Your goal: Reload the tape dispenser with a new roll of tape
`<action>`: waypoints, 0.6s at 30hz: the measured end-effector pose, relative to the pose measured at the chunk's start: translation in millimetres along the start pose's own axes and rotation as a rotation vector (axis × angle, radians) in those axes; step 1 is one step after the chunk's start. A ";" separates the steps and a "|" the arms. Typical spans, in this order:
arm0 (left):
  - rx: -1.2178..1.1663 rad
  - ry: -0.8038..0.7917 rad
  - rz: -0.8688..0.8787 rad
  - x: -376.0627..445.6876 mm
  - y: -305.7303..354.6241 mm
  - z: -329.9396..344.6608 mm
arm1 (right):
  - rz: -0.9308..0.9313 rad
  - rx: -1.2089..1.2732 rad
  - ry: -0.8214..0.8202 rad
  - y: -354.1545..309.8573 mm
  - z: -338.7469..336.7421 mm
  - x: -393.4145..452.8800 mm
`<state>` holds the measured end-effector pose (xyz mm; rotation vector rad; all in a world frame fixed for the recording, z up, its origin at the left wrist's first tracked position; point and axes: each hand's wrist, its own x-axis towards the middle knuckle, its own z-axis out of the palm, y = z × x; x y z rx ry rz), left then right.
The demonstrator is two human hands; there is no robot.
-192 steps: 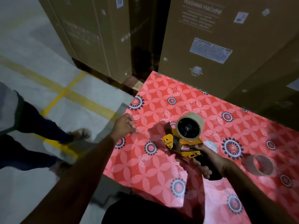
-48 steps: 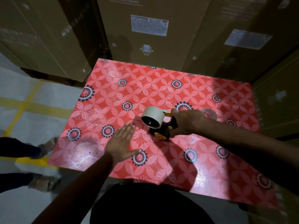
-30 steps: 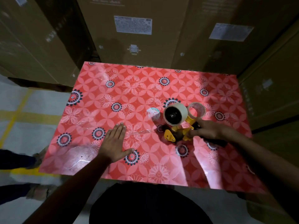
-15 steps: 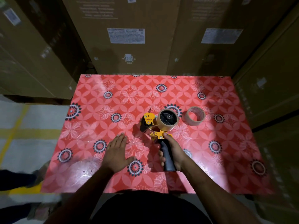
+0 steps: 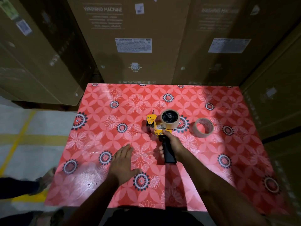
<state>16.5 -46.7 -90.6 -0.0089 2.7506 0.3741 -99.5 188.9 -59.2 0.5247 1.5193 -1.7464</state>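
Observation:
A yellow tape dispenser (image 5: 154, 126) with a black handle lies on the red flowered table (image 5: 228, 160). A roll of tan tape (image 5: 170, 119) sits on its hub. My right hand (image 5: 172, 144) is wrapped around the black handle, thumb near the yellow frame. My left hand (image 5: 122, 162) rests flat on the tabletop, fingers together, holding nothing, left of the dispenser. A second tape roll (image 5: 202, 127), thin and nearly used up, lies flat on the table to the right of the dispenser.
Tall cardboard boxes (image 5: 133, 38) marked washing machine stand against the table's far and right sides. On the left is grey floor with yellow lines (image 5: 21, 137). Another person's foot (image 5: 45, 178) shows at the lower left.
The view has steadied over the table. My right hand keeps its grip on the handle and the dispenser lies in the same spot. My left hand stays flat on the table.

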 end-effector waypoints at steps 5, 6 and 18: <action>-0.006 0.020 -0.011 1.6 0.0 -0.6 | -0.010 -0.044 0.258 -2.7 -2.5 7.9; -0.005 0.021 -0.014 1.5 -0.2 -0.3 | -0.009 -0.076 0.300 -1.9 -2.9 7.9; -0.087 0.020 -0.037 3.9 9.4 -7.4 | -0.420 -1.089 0.429 4.4 -23.7 -46.4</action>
